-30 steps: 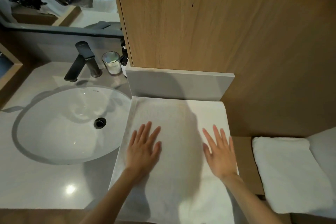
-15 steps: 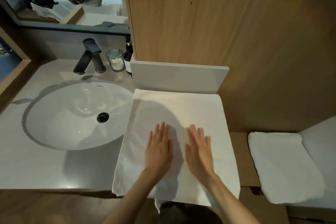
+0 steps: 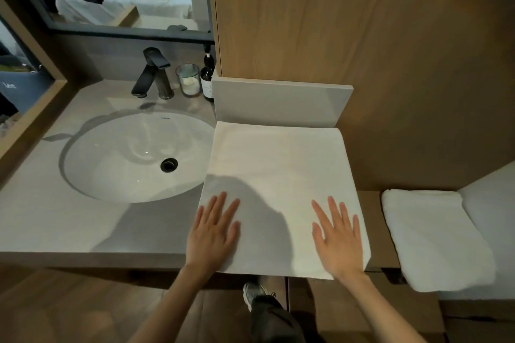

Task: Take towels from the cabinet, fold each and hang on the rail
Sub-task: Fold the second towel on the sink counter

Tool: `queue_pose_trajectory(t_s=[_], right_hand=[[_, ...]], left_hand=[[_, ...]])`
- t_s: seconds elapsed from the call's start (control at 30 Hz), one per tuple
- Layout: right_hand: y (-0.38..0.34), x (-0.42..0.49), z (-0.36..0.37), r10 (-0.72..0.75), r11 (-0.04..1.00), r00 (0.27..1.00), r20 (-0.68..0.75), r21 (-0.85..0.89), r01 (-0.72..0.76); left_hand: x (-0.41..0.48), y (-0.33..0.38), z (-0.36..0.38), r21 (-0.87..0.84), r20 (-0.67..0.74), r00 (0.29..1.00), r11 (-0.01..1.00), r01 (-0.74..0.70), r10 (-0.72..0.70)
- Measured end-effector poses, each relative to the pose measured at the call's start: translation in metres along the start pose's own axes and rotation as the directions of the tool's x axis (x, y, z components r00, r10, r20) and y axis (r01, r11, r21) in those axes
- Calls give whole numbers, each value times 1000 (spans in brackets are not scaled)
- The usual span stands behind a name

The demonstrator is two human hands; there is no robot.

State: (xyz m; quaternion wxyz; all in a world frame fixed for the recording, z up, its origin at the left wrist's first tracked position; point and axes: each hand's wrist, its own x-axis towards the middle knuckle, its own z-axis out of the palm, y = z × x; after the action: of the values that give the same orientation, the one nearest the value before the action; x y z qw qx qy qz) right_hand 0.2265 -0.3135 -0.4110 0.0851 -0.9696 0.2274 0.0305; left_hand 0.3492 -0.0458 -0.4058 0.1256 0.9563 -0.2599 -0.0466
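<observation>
A white towel (image 3: 278, 175) lies flat and folded on the grey counter (image 3: 41, 217), right of the sink, its near edge at the counter's front. My left hand (image 3: 214, 228) presses flat on the towel's near left corner, fingers straight. My right hand (image 3: 338, 234) lies flat on the near right part, fingers spread. A second folded white towel (image 3: 434, 237) rests on a lower wooden ledge to the right. No rail is in view.
A round white sink (image 3: 111, 159) with a black faucet (image 3: 152, 72) fills the counter's left. A glass candle (image 3: 189, 79) and a dark bottle (image 3: 207, 76) stand behind. A wooden cabinet wall (image 3: 362, 36) rises behind the towel. My shoe (image 3: 253, 294) shows on the floor below.
My hands were together mid-towel and have slid apart toward its near corners. The camera has pulled back and the towel's near edge now lies at the counter's front.
</observation>
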Motion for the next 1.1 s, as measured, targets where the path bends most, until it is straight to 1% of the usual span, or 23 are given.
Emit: queue_pose_trajectory(t_s=[0.07,0.1,0.17,0.23,0.27,0.33,0.4,0.47,0.5,0.53,0.63,0.67,0.77,0.87,0.9,0.93,1.0,1.07,1.1], right_hand=[[15,-7,-3,54,999,999,-1,-1,-54],[20,-10,-5,79,997,997,11,24,-80],[26,-16,-9,123,982,991,42,137,-128],[30,-24,-8,173,934,982,76,304,-188],[31,-28,-9,204,884,975,92,411,-224],[30,-41,-6,266,738,960,87,622,-261],[27,-53,-6,344,609,936,77,740,-285],[27,-61,-4,422,507,903,84,804,-312],[26,-63,-5,459,465,883,97,821,-332],[27,-65,-6,499,432,859,116,826,-362],[34,-68,-11,570,344,804,169,839,-421],[36,-69,-13,569,339,802,182,837,-430],[44,-74,-13,574,402,803,161,799,-447],[47,-76,-16,624,374,771,130,816,-441],[47,-76,-19,636,361,762,121,826,-432],[45,-76,-23,639,348,761,112,840,-416],[38,-75,-36,628,334,774,84,869,-365],[29,-72,-52,592,364,806,17,886,-286],[22,-70,-61,559,391,829,-23,889,-239]], left_hand=[[-6,-14,-3,-35,12,1000,999,-9,9],[-9,-20,-3,-45,17,1000,999,-13,14],[-14,-29,-3,-43,23,1000,999,-14,15],[-19,-32,-2,-50,21,1000,999,9,-8],[-20,-31,-1,-42,11,1000,999,28,-27],[-23,-26,-2,-36,-28,999,999,41,-42],[-26,-16,-3,-44,-57,998,999,-26,23],[-32,-7,3,-13,-70,988,990,-141,140],[-34,-3,5,-2,-65,983,985,-172,171],[-35,1,8,0,-62,983,985,-174,173],[-32,5,8,26,-22,994,994,-105,105],[-31,4,7,33,-18,993,993,-114,114],[-31,-4,8,74,-6,977,975,-211,212],[-30,-8,9,28,43,964,964,-263,262],[-31,-7,5,-24,87,966,969,-244,245],[-31,-8,3,-76,89,971,973,-217,223],[-31,-9,-1,-199,105,985,973,-115,138],[-35,-12,-7,-263,93,990,962,-77,104],[-37,-14,-11,-264,48,996,963,-56,71]])
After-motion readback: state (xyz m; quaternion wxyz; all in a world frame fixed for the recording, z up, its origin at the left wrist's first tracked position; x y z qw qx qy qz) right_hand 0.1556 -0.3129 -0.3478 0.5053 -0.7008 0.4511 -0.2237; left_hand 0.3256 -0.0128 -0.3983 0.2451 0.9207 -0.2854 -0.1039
